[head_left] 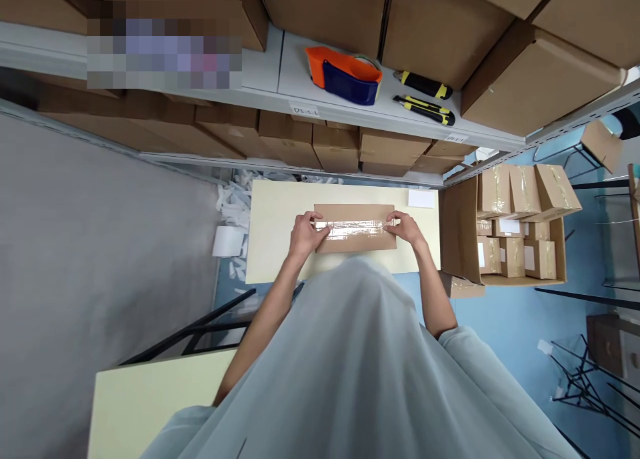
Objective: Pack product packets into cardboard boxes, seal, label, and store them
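A flat brown cardboard box [355, 244] lies lengthwise on the pale table, a shiny strip of clear tape [350, 229] running along its top seam. My left hand [303, 236] grips the left end, with the thumb on the tape and the fingers around the far corner. At the opposite end, my right hand [406, 228] holds the box in much the same way, its thumb and fingertips by the tape's end. The box's underside is hidden.
A white label [421, 198] lies on the pale table [280, 195]. To the right, a large open carton [457, 225] holds several taped boxes. On the shelf above are an orange-and-blue tape dispenser [345, 77] and two utility knives [425, 84]. Paper scraps [233, 205] lie at left.
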Available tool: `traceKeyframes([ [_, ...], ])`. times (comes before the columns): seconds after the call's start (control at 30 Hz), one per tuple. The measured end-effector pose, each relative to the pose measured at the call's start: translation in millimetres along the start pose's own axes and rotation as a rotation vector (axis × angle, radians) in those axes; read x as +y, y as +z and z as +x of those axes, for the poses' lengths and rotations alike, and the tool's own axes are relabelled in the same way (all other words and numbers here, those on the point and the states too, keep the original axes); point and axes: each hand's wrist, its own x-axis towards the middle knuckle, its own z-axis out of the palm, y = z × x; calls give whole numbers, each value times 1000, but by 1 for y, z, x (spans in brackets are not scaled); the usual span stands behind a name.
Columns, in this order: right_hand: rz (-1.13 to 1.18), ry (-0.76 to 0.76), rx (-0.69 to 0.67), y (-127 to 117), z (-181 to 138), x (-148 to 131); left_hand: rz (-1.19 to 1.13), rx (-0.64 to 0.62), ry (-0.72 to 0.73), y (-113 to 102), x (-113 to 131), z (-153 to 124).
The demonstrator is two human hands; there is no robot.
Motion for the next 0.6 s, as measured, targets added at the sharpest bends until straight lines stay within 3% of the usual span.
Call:
traceKeyframes([
  [0.27,-253,200,20,17,6,-20,11,-23,-13,0,1,-3],
  [0.47,-345,162,48,24,4,-27,10,28,-54,7,5,-3],
  [0.6,-265,124,-8,14,-5,-20,-71,21,-58,6,-3,-1],
])
